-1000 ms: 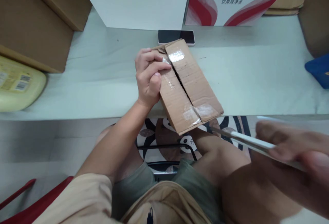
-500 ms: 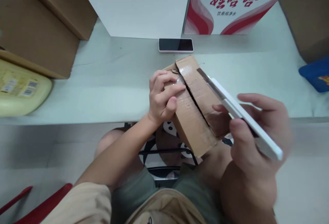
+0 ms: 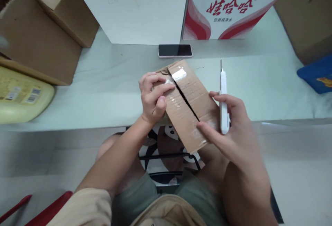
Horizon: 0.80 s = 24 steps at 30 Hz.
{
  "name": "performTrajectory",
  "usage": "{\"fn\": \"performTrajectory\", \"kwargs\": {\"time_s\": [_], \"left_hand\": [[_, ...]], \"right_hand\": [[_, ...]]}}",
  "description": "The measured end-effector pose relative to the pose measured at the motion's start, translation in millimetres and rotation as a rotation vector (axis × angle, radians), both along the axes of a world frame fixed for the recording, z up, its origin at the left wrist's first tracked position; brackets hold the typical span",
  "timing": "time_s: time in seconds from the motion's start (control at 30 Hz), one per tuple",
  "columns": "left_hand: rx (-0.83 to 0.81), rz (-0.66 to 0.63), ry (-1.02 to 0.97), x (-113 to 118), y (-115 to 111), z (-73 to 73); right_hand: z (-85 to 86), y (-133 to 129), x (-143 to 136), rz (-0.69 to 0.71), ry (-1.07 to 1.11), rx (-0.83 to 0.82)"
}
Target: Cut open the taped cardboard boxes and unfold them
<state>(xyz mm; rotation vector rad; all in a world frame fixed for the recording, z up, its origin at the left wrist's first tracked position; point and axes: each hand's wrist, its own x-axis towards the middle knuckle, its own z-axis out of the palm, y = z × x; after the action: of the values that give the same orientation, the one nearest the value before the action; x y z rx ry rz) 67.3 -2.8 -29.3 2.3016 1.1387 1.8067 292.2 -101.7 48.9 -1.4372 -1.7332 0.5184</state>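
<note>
A small cardboard box (image 3: pixel 185 110) rests tilted at the table's front edge, with a dark slit between its two top flaps and shiny clear tape near the far end. My left hand (image 3: pixel 154 98) grips its left side, fingertips on the top beside the slit. At the box's right corner, my right hand (image 3: pixel 230 122) lays its thumb on the top near the slit's end. A white utility knife (image 3: pixel 223 101) sits between the fingers of that hand, its thin blade out and pointing away from me, apart from the slit.
A phone (image 3: pixel 175 50) lies behind the box, in front of a white carton (image 3: pixel 135 8) and a red-and-white carton (image 3: pixel 228 15). Brown boxes (image 3: pixel 44 39) and a yellow bottle (image 3: pixel 23 94) stand left. On the right are a blue packet (image 3: pixel 317 75) and another brown box (image 3: pixel 306 22).
My right hand has turned the utility knife aside, so it points straight away from me, and its thumb has come down onto the box. The box and left hand have shifted slightly left.
</note>
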Motion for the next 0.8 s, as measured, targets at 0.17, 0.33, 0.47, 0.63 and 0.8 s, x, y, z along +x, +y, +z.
{"fn": "performTrajectory", "kwargs": {"time_s": [0.17,0.33,0.47,0.63,0.8], "left_hand": [[-0.039,0.025,0.012,-2,1,-1.0],[0.046,-0.004,-0.047,5,4,-0.3],[0.030,0.059,-0.012,7,6,-0.1],[0.001,0.071,-0.002,5,1,0.2],[-0.046,-0.016,-0.046,-2,4,-0.1]], "right_hand": [[2.1,-3,10,0.117,0.000,-0.157],[4.9,-2,5,-0.041,-0.083,-0.061],[1.3,-4,1,-0.178,-0.060,0.079],[-10.1,-4,3,-0.376,0.205,0.247],[-27.0,10,8,-0.326,0.584,0.317]]}}
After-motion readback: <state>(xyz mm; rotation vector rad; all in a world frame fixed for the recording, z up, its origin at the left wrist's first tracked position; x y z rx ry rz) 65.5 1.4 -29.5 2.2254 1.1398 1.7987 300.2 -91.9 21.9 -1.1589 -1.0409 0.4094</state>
